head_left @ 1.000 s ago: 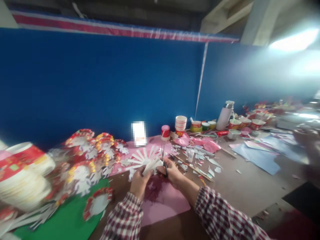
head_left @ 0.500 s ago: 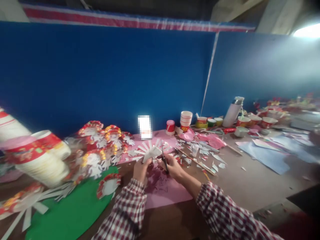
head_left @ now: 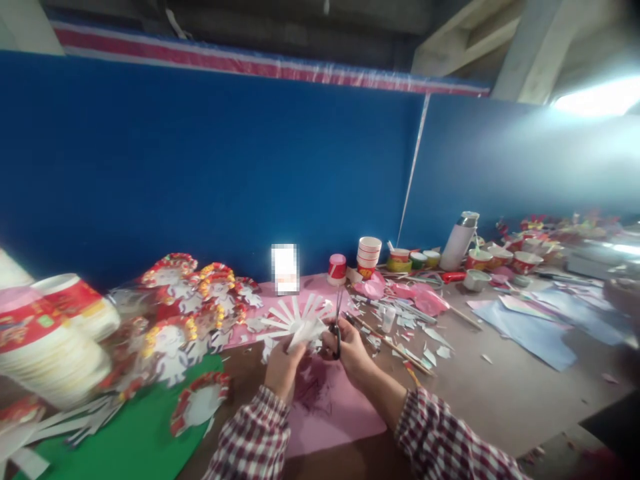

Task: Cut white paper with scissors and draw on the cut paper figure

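Note:
In the middle of the head view, my left hand is closed on a white paper cup piece, its side slit into strips that fan out beyond the hand. My right hand grips dark-handled scissors, with fingers through the loops and blades pointing up and away from me. The blades stand just right of the cut paper; whether they touch it is unclear. Beneath both hands lies a pink sheet with dark writing on it.
Decorated paper-cup figures crowd the left, beside stacked paper cups and a green sheet. Paper scraps and a thin stick lie right of my hands. Farther back stand a cup stack, a white flask and a blue partition.
The scissors have shifted right, from against the paper to beside it, and their blades stand more upright. My left hand keeps its hold. The whole view has tilted upward and shifted slightly.

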Motion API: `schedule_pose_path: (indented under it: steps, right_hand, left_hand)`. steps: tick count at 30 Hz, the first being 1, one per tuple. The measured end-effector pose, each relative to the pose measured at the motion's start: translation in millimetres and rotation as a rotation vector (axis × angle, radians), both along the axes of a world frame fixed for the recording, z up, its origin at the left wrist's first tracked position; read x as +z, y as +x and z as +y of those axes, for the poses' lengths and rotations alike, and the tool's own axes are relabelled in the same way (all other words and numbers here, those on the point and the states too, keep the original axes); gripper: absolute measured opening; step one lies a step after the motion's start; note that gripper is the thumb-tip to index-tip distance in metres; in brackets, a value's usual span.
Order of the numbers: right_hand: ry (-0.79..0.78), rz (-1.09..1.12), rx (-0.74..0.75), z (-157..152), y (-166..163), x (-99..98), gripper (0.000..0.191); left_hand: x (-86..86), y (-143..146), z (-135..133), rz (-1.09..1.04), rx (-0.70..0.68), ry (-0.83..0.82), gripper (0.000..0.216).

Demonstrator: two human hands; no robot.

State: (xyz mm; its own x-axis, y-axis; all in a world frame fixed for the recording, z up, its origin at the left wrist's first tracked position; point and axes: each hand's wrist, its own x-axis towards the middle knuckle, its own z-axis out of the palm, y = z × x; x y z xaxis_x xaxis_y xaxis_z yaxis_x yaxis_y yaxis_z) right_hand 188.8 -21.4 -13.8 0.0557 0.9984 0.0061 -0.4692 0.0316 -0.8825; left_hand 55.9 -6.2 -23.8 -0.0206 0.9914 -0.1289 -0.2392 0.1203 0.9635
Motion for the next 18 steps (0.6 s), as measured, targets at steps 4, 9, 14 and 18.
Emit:
schedule_pose_path:
  steps: [4, 9, 14, 18]
  right_hand:
    - [0.046, -0.053, -0.002, 1.6, -0.7, -5.3, 0.035]
    - [0.056, -0.104, -0.02, -1.0, 0.4, -3.6, 0.038]
    - [0.03, -0.134, -0.03, -3.3, 0.7, 0.8, 0.037]
    - [0.069, -0.236, 0.063, -4.4, -1.7, -3.9, 0.031]
  left_hand:
    - [3.7, 6.2, -5.2, -0.072, 0.001, -0.02, 0.035]
    - [2.7, 2.3, -3.0, 0.046, 0.0, 0.015, 0.031]
    - [0.4, 2.8, -2.2, -0.12, 0.012, -0.02, 0.031]
    - [9.2, 3.0, -3.7, -0.238, 0.096, -0.107, 0.03]
